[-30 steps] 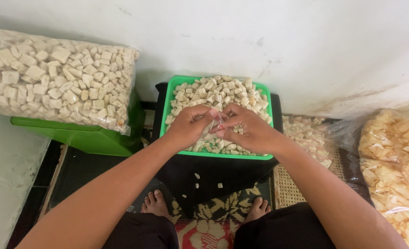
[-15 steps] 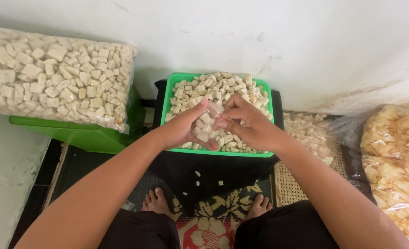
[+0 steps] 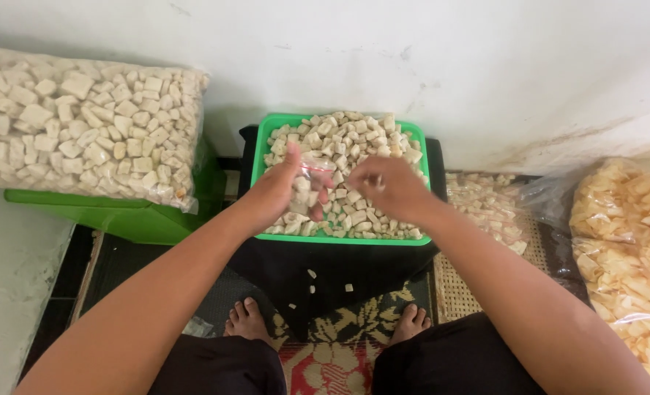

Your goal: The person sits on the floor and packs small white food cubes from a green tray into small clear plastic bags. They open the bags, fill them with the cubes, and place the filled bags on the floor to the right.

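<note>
Left hand (image 3: 277,192), one small bag (image 3: 307,192)

Over a green tray (image 3: 260,153) heaped with pale cubes (image 3: 354,139), the left hand (image 3: 277,192) holds a small clear bag (image 3: 312,186) partly filled with cubes while the right hand (image 3: 387,189) hovers just beside it, fingers curled

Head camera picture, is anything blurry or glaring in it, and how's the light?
Head view: soft, even light, no hard shadows; right hand slightly motion-blurred over the green tray; left hand holds a small clear bag; faint sheen on the big plastic bags; edges bow slightly from the wide lens.
</note>
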